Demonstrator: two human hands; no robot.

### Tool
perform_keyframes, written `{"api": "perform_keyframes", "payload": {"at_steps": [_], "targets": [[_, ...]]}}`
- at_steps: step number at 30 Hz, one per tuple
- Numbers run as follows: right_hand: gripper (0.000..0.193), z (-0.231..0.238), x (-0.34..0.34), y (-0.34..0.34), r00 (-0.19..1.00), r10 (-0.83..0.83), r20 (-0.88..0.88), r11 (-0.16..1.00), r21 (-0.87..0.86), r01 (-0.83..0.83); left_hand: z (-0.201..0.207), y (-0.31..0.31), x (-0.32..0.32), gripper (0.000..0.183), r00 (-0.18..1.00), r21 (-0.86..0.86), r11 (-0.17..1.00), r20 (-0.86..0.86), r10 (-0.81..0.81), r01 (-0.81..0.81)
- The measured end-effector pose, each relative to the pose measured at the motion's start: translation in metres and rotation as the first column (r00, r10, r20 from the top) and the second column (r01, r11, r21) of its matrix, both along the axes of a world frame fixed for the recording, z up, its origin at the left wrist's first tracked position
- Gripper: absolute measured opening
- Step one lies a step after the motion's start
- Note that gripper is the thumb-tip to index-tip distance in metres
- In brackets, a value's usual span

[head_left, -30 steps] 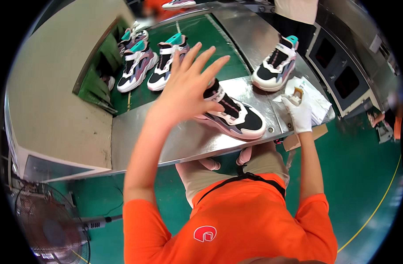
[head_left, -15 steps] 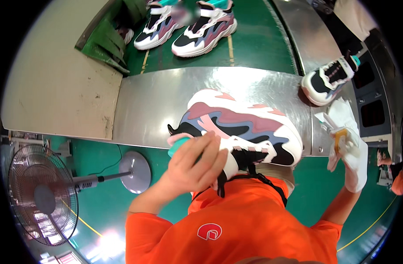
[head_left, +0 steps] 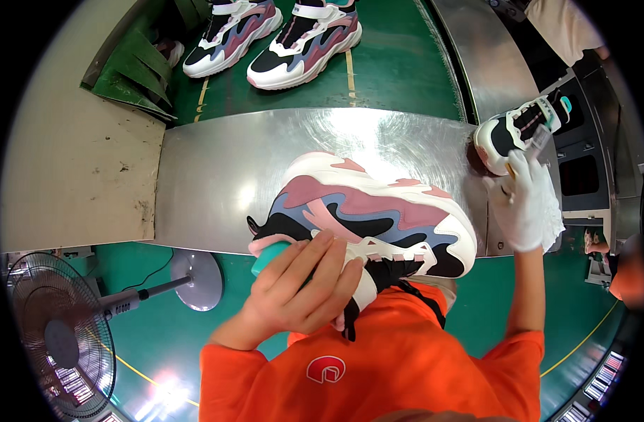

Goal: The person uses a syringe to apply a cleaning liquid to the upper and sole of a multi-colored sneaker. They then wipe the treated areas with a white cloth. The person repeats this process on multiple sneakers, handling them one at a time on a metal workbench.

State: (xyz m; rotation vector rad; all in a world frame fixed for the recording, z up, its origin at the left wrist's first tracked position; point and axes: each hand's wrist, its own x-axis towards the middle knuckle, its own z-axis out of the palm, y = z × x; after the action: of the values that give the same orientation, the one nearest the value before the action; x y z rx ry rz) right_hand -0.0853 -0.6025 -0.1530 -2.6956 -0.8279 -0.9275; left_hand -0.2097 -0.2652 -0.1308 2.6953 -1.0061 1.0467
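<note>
A white, black, mauve and blue-grey sneaker (head_left: 378, 211) lies on its side at the front edge of the metal ledge, sole facing away from me. My bare left hand (head_left: 304, 285) is closed round its collar and strap, beside a teal lining at the heel end. My right hand (head_left: 520, 204), in a white glove, is raised to the right of that shoe. Its fingers are closed on a small pale, translucent tool (head_left: 540, 141), blurred, whose exact kind I cannot make out. Just behind that tool, a second sneaker (head_left: 515, 130) sits at the ledge's right end.
Two matching sneakers (head_left: 304, 46) stand on a green conveyor belt (head_left: 399, 77) beyond the metal ledge (head_left: 209, 176). A beige machine housing with green flaps (head_left: 129, 77) bounds the left. White crumpled cloth (head_left: 552, 218) lies by my right hand. A floor fan (head_left: 62, 341) stands lower left.
My right hand has risen and swung inward, bringing the pale tool up in front of the second sneaker. My left hand keeps its grip, and the held shoe sits slightly further left and lower in view.
</note>
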Motion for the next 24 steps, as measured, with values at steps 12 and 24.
{"api": "perform_keyframes", "payload": {"at_steps": [12,24], "targets": [[0.066,0.029,-0.017,-0.001,0.898,0.007,-0.439,0.823,0.512,0.244,0.007,-0.004,0.005,0.018,0.999,-0.006,0.999,0.008,0.045,-0.045],[0.067,0.061,-0.056,0.002,0.338,0.789,-0.514,0.341,0.823,0.455,0.009,-0.009,0.001,0.016,0.997,-0.063,0.998,-0.074,0.024,-0.029]]}}
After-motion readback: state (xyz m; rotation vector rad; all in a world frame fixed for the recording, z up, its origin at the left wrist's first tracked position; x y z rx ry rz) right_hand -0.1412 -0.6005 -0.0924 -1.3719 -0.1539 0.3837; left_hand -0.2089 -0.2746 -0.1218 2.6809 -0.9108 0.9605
